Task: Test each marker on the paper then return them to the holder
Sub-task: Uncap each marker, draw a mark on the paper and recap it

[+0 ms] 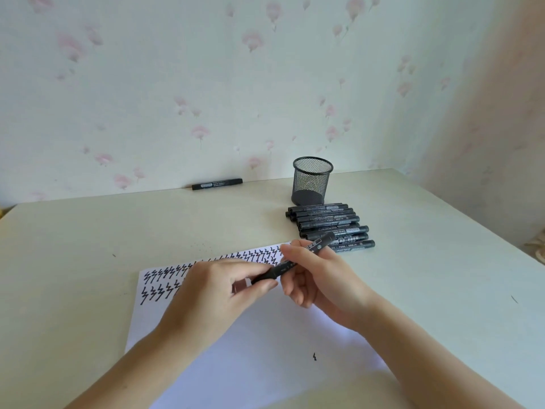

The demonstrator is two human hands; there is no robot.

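Marker [292, 262] between both hands, above paper [265, 335].

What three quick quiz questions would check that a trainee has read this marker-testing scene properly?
1. True or false: the mesh holder already has markers standing in it.
2. Which hand grips the lower end of the held marker? A) left hand B) right hand C) neither
3. Fill in: a lone marker lies near the ___, apart from the marker pile.

Key
1. False; the holder looks empty and the pile lies on the table beside it.
2. A; the right hand holds the upper part, above the paper.
3. Wall; it lies at the table's far edge.
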